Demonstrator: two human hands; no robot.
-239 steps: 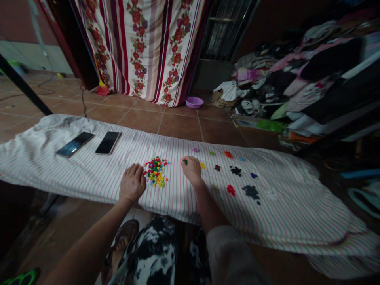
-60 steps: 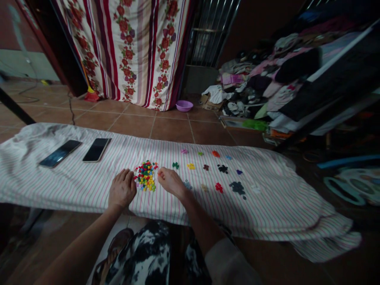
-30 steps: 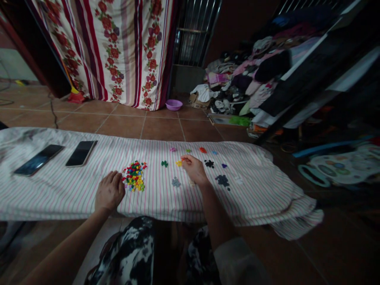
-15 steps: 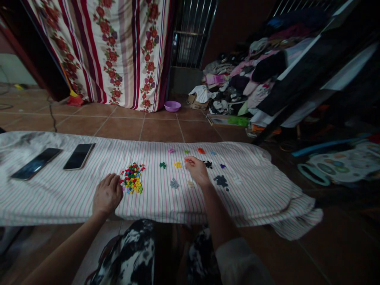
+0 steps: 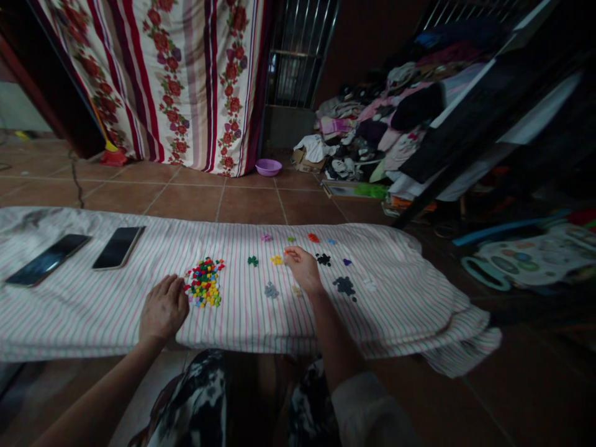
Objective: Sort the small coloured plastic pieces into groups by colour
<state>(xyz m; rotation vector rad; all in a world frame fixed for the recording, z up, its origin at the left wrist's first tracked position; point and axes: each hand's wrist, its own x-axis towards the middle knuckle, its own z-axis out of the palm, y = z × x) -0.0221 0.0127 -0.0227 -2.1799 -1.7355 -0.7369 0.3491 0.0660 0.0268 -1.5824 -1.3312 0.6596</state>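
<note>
On a striped cloth (image 5: 246, 323), a mixed heap of small coloured pieces, like beads or tiny bricks (image 5: 207, 282), lies just right of my left hand (image 5: 162, 305). That hand rests palm down, its fingers lying at the heap's left edge. My right hand (image 5: 302, 270) pinches a small orange-red piece (image 5: 287, 251) above the cloth, close to a yellow group (image 5: 276, 260). Around it are small single-colour groups: dark green (image 5: 252, 261), orange (image 5: 313, 238), black (image 5: 323, 259), light grey (image 5: 270, 290), beige (image 5: 297, 290) and dark grey (image 5: 344, 285). Whatever lies under the right hand is hidden.
Two phones (image 5: 118, 247) lie on the cloth at the left. Beyond the cloth's far edge is a tiled floor with a purple basin (image 5: 269, 167) and a floral curtain (image 5: 195, 87). A heap of clothes (image 5: 363, 136) fills the back right.
The view has shifted slightly, moving the scene a little to the left. Both hands keep nearly the same place over the cloth, and the right still pinches the orange-red piece.
</note>
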